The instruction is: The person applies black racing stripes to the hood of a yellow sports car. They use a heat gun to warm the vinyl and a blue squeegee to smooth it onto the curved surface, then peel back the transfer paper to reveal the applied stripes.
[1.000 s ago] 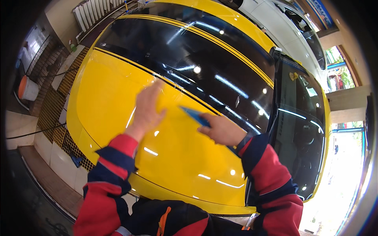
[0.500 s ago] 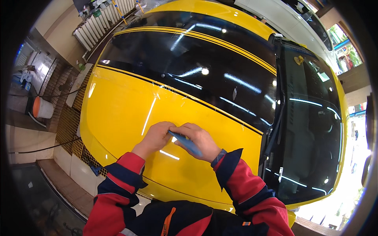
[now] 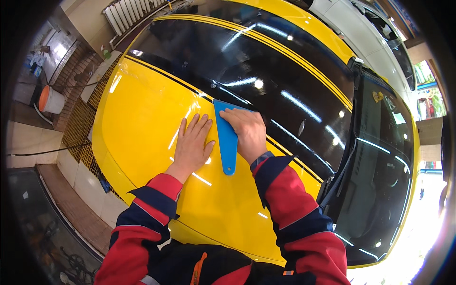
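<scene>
A yellow car hood [image 3: 137,123] with a wide glossy black stripe [image 3: 199,61] lies in front of me. My right hand [image 3: 249,130] grips a blue plastic squeegee [image 3: 227,147], a flat tapered blade with a small hole at its narrow end. Its wide edge meets the border between the yellow paint and the black stripe, and the narrow end points toward me. My left hand [image 3: 192,145] lies on the yellow paint just left of the squeegee, fingers stretched out and holding nothing.
The windshield [image 3: 375,161] and a wiper arm [image 3: 343,166] border the hood on the right. A white car [image 3: 354,31] stands behind at the upper right. At the left are a white bucket [image 3: 55,101] with an orange inside, a yellow floor grate [image 3: 78,130] and a radiator [image 3: 128,16].
Both hands have parted and reached farther over the hood. The left now lies flat on the paint. The blue squeegee, edge-on before, now shows its broad face at the stripe's border.
</scene>
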Demonstrator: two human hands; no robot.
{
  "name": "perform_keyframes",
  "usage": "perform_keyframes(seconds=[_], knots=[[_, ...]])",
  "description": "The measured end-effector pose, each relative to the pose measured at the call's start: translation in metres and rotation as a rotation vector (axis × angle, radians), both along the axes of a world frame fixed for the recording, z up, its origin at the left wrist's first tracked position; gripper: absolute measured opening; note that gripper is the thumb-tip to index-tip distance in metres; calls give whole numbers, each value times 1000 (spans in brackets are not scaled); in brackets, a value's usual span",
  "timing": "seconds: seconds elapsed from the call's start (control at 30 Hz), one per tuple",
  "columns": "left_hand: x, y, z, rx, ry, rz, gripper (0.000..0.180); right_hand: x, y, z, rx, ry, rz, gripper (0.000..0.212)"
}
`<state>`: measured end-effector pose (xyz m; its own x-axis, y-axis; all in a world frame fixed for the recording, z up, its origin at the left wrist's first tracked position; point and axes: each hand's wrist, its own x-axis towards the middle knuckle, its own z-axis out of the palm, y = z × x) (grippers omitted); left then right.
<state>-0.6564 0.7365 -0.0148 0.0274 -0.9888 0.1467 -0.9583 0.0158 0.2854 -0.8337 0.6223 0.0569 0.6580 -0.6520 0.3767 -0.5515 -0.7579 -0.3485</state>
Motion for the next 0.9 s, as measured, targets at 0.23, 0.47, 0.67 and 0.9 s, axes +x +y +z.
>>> perform_keyframes(seconds=[0.23,0.47,0.67,0.9], knots=[[1,0,-1,-4,52,-7,62,-24,30,-1,124,57,56,35],[-2,0,0,-7,3,0,63,-21,12,24,63,-148,22,31],[0,2,-1,-9,23,0,61,-11,24,-3,54,-29,25,40],[-4,0,10,22,36,11,58,-42,48,22,308,-36,-5,37]])
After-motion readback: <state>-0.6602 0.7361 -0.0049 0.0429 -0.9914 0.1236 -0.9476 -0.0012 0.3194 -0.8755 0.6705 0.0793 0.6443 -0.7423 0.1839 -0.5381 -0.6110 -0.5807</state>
